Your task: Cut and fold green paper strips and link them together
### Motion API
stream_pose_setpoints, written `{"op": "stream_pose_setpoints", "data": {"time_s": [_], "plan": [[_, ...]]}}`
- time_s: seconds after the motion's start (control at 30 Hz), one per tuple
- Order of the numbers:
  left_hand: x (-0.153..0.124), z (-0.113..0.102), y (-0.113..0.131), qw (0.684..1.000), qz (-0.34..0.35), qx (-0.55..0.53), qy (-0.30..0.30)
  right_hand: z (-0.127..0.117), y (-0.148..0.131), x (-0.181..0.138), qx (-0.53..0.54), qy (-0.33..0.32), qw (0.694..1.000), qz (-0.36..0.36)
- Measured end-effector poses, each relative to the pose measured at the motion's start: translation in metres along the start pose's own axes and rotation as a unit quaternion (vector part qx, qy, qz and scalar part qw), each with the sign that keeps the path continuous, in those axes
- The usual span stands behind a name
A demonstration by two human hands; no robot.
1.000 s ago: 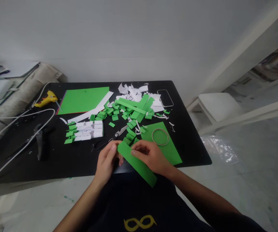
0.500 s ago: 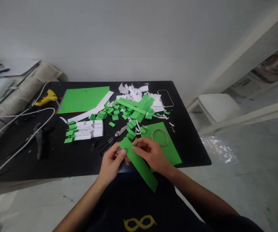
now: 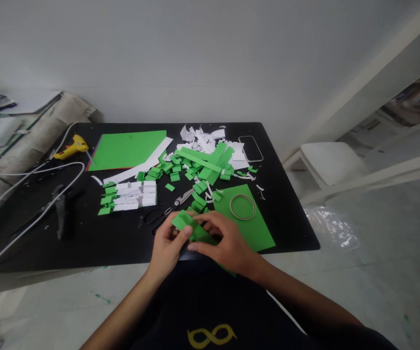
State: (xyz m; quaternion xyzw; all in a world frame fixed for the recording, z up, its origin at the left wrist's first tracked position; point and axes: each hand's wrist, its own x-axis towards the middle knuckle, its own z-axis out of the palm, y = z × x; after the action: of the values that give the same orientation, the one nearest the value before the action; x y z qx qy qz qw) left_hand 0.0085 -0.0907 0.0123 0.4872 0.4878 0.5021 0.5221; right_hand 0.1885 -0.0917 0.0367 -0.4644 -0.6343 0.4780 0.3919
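Note:
Both my hands hold one green paper strip at the near edge of the black table. My left hand pinches its upper left end with thumb and fingers. My right hand lies over the rest of the strip, fingers curled on it, so most of the strip is hidden. Black-handled scissors lie just beyond my left hand. A tape ring rests on a green sheet to the right of my right hand.
A heap of green and white paper pieces covers the table's middle, with a row of white and green bits to its left. A large green sheet, a yellow glue gun, white cables and a phone lie farther back. A white stool stands at right.
The long green strip, earlier slanting down toward my lap, has been drawn up; my right hand slid over it and now covers most of it. My left hand keeps its pinch.

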Motion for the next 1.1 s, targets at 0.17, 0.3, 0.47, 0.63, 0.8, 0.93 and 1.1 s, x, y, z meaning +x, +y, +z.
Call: {"op": "stream_pose_setpoints", "data": {"time_s": [0.17, 0.3, 0.47, 0.63, 0.8, 0.93, 1.1], "plan": [[0.0, -0.001, 0.004, 1.0, 0.008, 0.016, 0.016, 0.0, 0.0, -0.001, -0.017, -0.003, 1.0, 0.001], [0.001, -0.002, 0.009, 1.0, -0.003, 0.017, 0.014, -0.002, -0.002, -0.001, -0.016, -0.004, 1.0, 0.001], [0.0, -0.002, 0.011, 1.0, -0.013, 0.006, 0.02, -0.003, -0.002, 0.0, 0.003, -0.015, 1.0, 0.013], [0.0, -0.004, 0.01, 1.0, 0.0, -0.002, 0.031, -0.006, -0.001, 0.001, 0.008, -0.031, 0.999, 0.007], [-0.002, -0.007, 0.008, 0.998, 0.032, 0.037, 0.046, -0.009, -0.001, 0.003, 0.007, -0.035, 0.999, 0.005], [-0.004, -0.013, 0.005, 0.992, 0.075, 0.099, 0.035, -0.013, -0.001, 0.005, 0.023, -0.048, 0.998, 0.02], [0.001, -0.029, 0.01, 0.957, 0.19, 0.217, -0.039, -0.022, -0.001, 0.007, 0.0, -0.073, 0.997, 0.029]]}}
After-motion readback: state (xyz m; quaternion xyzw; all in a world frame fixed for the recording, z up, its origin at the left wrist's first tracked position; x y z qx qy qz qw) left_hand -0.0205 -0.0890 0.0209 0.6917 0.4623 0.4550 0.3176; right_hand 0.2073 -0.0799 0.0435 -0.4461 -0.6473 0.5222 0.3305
